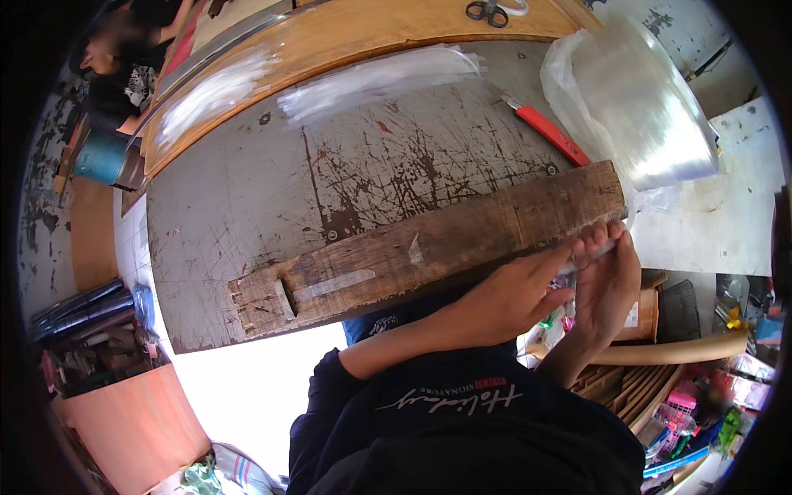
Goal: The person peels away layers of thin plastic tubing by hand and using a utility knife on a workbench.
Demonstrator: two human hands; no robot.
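Note:
My left hand [520, 293] and my right hand [609, 285] are close together below the right end of a worn wooden plank [462, 227]. Both have curled fingers and pinch a narrow strip of clear plastic [568, 269], mostly hidden by the fingers. The plank lies along the near edge of the scratched grey tabletop [223, 206], with a small metal piece [284, 299] at its left end. Beyond the plank's right end rests a red utility knife [553, 136].
Clear plastic strips [379, 81] lie in a pile at the back, with another pile [219, 92] to their left. A large roll of clear film [648, 99] stands at right. Black scissors [487, 11] lie far back. Another person [124, 74] is at far left.

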